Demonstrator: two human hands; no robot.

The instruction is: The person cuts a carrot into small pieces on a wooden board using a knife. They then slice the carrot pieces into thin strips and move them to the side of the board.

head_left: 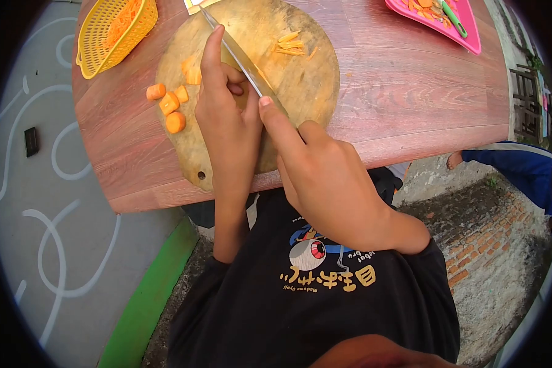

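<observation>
Right hand [325, 178] clenched round a long steel kitchen knife [246, 63] — forefinger along its spine; left hand [227, 119] pinches an orange carrot piece [192, 72] — on the round wooden chopping board [306, 86].

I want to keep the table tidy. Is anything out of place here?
One carrot chunk lies off the cutting board, on the table by its left edge; the other chunks sit on it.

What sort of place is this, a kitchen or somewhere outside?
Probably an outdoor food-prep spot, not a kitchen: a wooden table sits above painted pavement, beside worn brickwork. The right hand holds a knife over a round cutting board, the left hand a carrot piece.
</observation>
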